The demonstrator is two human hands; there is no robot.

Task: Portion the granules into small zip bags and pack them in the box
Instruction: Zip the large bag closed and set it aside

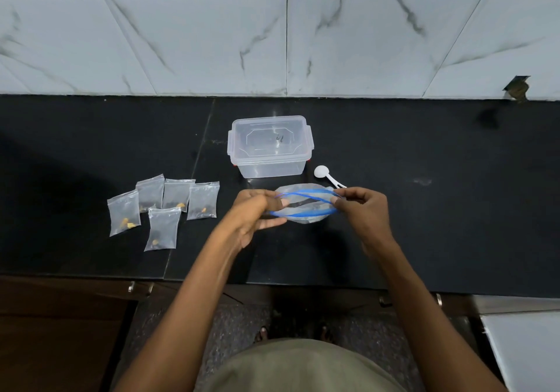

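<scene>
Nearest the camera, both hands work over the front half of the black table. The left hand pinches the left end of a larger clear zip bag with a blue zip strip, and the right hand pinches its right end, fingers curled on the plastic. The bag lies between the two hands with its long axis running left to right, its mouth spread so the two blue strips bow apart. I cannot tell whether it rests on the table or is lifted just off it, nor what is left inside. To the left, near the left hand, five small zip bags lie flat in a loose cluster, each showing a few dark and yellow bits at the bottom. Just behind the large bag, touching or nearly touching its far right edge, lies a white plastic spoon, closer to the right hand. Farther back sits the clear box with its lid on, directly beyond the left hand. Judging from this, portioning looks largely done; packing means opening the box, then carrying the small bags rightward and away, an easier job for the left hand. Behind everything rises a marbled tile wall.
</scene>
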